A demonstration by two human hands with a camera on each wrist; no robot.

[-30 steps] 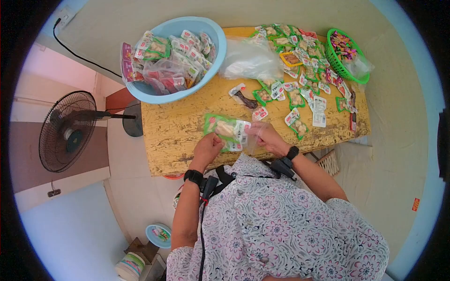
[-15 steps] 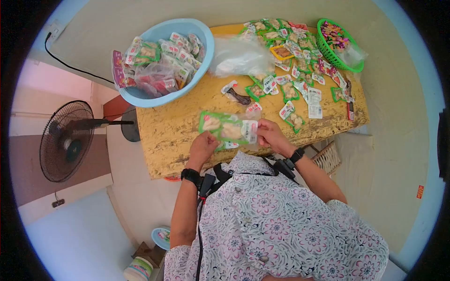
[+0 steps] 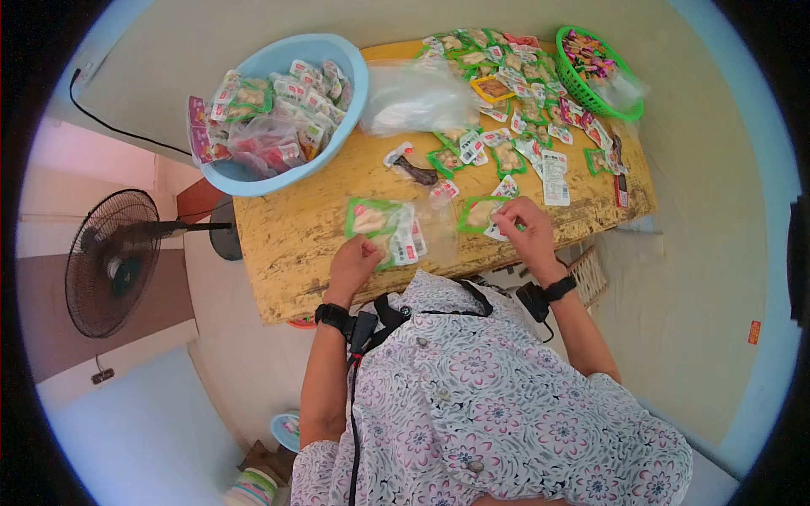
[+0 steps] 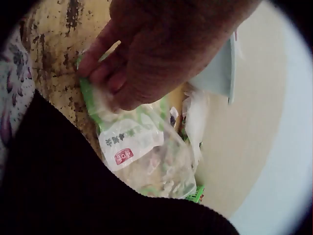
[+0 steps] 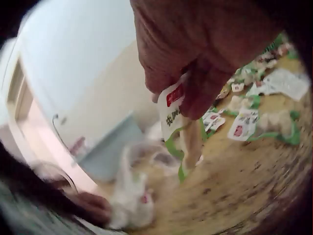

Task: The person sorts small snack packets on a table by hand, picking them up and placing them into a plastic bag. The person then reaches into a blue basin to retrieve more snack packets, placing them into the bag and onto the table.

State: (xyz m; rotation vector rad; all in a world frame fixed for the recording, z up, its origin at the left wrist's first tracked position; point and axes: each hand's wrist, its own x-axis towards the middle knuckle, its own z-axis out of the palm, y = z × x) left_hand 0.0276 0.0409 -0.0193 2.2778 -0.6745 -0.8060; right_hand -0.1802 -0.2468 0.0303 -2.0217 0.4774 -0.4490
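My left hand (image 3: 353, 266) pinches the near side of a clear plastic bag (image 3: 440, 229) over the table's front. Green-edged snack packets (image 3: 371, 219) with pale contents show at the bag's left end. In the left wrist view, thumb and fingertips press together over a packet's green edge, above its white label (image 4: 129, 142). To the right of the bag, my right hand (image 3: 531, 232) pinches a single snack packet (image 3: 477, 214) by its white end. The right wrist view shows this packet (image 5: 172, 107) hanging from the fingers, label up.
A blue basin (image 3: 359, 84) full of packets stands at the back left. Beside it lies a pile of clear bags (image 3: 418, 97). Many loose packets spread over the back right, near a green basket (image 3: 582, 88) of small wrapped pieces. A dark snack strip (image 3: 415, 171) lies mid-table.
The right hand has left the bag's right side and moved right, now with a separate packet in its fingers. The left hand stays at the bag. The head view has shifted slightly.
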